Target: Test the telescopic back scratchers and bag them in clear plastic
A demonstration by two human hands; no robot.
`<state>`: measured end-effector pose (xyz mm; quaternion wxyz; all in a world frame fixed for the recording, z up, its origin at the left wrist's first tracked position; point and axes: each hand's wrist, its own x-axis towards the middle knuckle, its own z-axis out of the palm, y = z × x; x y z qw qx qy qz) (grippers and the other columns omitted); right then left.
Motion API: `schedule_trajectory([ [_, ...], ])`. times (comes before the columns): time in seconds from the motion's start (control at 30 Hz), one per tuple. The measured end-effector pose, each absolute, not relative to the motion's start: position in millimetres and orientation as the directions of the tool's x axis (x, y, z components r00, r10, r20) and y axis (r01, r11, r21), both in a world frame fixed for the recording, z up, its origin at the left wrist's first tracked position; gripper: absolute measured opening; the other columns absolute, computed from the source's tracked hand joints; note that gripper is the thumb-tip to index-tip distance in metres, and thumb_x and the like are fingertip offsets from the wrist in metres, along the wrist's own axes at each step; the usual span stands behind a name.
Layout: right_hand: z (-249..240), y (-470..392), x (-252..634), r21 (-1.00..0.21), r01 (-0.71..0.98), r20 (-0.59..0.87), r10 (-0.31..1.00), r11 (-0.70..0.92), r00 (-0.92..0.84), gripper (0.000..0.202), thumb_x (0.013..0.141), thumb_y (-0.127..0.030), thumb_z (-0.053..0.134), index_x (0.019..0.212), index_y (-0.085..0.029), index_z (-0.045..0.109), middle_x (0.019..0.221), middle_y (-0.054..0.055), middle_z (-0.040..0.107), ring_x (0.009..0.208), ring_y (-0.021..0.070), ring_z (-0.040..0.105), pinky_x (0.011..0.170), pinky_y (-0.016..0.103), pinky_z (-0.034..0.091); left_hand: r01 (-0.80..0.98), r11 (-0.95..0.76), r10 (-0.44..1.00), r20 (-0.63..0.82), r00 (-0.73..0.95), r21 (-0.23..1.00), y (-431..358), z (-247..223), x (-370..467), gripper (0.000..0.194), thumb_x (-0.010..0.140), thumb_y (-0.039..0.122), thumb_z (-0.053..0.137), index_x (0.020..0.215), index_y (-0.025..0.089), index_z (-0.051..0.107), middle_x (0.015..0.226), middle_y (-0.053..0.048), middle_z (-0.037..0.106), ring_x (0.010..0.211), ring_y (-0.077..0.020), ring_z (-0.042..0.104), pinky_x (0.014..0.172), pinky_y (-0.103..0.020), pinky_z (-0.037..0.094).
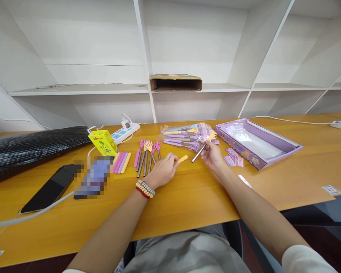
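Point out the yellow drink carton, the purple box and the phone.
yellow drink carton [103, 142], head view, on its front face.
purple box [232, 142], head view, on its near side wall.
phone [49, 187], head view, on the middle of its dark screen.

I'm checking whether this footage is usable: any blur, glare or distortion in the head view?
Head view: wide-angle lens bends the shelf edges and fans the uprights outward; lighting soft and even, faint shadows under the left hand and right hand; mild sheen on the phone screen; a pixelated patch hides one item beside it.
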<state>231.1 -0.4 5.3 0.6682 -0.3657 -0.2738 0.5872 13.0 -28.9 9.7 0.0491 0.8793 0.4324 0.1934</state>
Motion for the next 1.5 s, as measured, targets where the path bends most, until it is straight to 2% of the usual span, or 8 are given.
schedule_trajectory([
  [0.27, 2.3, 3.5, 235.1, -0.823, -0.559, -0.048, 0.971, 0.096, 0.236, 0.006, 0.076, -0.022, 0.048, 0.075, -0.017, 0.045, 0.049, -0.003, 0.056, 0.039, 0.0137, 0.058, 0.033, 0.021, 0.045, 0.755, -0.616, 0.785, 0.264, 0.561, 0.226, -29.0, 9.2, 15.3, 0.022, 0.092, 0.034, 0.029, 0.097, 0.02, 0.045, 0.092, -0.004, 0.057, 0.074, -0.017, 0.056, 0.065, -0.031, 0.042],
  [0.57, 3.5, 3.2, 235.4, -0.866, -0.461, 0.048, 0.949, 0.196, 0.312, 0.029, 0.071, -0.032, 0.062, 0.08, -0.022, 0.037, 0.055, -0.008, 0.055, 0.041, 0.013, 0.06, 0.036, 0.021, 0.048, 0.759, -0.622, 0.773, 0.303, 0.557, 0.193, -28.9, 7.7, 16.0, 0.026, 0.093, 0.033, 0.029, 0.104, 0.019, 0.048, 0.097, -0.006, 0.058, 0.08, -0.0173, 0.058, 0.071, -0.032, 0.044],
  [0.7, 3.1, 3.0, 237.0, -0.882, -0.437, 0.039, 0.951, 0.178, 0.308, 0.034, 0.067, -0.035, 0.066, 0.08, -0.022, 0.037, 0.057, -0.008, 0.055, 0.041, 0.0131, 0.06, 0.035, 0.021, 0.047, 0.749, -0.642, 0.746, 0.357, 0.561, 0.165, -27.1, 6.5, 14.8, 0.029, 0.093, 0.028, 0.027, 0.108, 0.018, 0.049, 0.099, -0.008, 0.057, 0.088, -0.0189, 0.056, 0.079, -0.033, 0.044],
  [1.0, -1.1, 3.5, 240.3, -0.893, -0.421, 0.045, 0.963, 0.158, 0.266, 0.04, 0.064, -0.041, 0.07, 0.08, -0.022, 0.039, 0.061, -0.007, 0.055, 0.042, 0.0122, 0.06, 0.033, 0.019, 0.045, 0.755, -0.623, 0.77, 0.33, 0.546, 0.205, -24.4, 4.2, 10.9, 0.033, 0.093, 0.027, 0.025, 0.115, 0.018, 0.047, 0.105, -0.008, 0.056, 0.087, -0.018, 0.057, 0.077, -0.031, 0.044],
  [1.13, 0.0, 1.8, 240.9, -0.886, -0.445, 0.036, 0.978, 0.126, 0.207, 0.037, 0.063, -0.037, 0.072, 0.077, -0.02, 0.042, 0.059, -0.005, 0.057, 0.042, 0.0126, 0.06, 0.033, 0.019, 0.044, 0.77, -0.585, 0.802, 0.325, 0.502, 0.254, -26.2, 5.8, 11.4, 0.036, 0.094, 0.034, 0.023, 0.117, 0.02, 0.047, 0.108, -0.007, 0.058, 0.088, -0.0179, 0.058, 0.075, -0.031, 0.044],
  [1.27, 1.2, -0.2, 239.8, -0.878, -0.471, 0.028, 0.991, 0.088, 0.133, 0.029, 0.066, -0.031, 0.07, 0.075, -0.018, 0.046, 0.061, 0.0, 0.062, 0.045, 0.0137, 0.061, 0.034, 0.02, 0.045, 0.801, -0.552, 0.823, 0.308, 0.477, 0.234, -27.7, 6.6, 12.9, 0.039, 0.092, 0.044, 0.027, 0.113, 0.022, 0.051, 0.103, -0.005, 0.061, 0.087, -0.0187, 0.059, 0.072, -0.03, 0.043],
  [1.5, 2.4, -1.2, 238.2, -0.841, -0.536, 0.01, 0.993, 0.072, 0.118, 0.019, 0.07, -0.026, 0.065, 0.074, -0.018, 0.049, 0.061, 0.001, 0.064, 0.051, 0.0143, 0.064, 0.041, 0.021, 0.05, 0.811, -0.53, 0.836, 0.31, 0.452, 0.248, -28.9, 10.9, 13.4, 0.041, 0.093, 0.043, 0.022, 0.103, 0.023, 0.056, 0.096, -0.004, 0.061, 0.082, -0.0154, 0.059, 0.069, -0.027, 0.04],
])
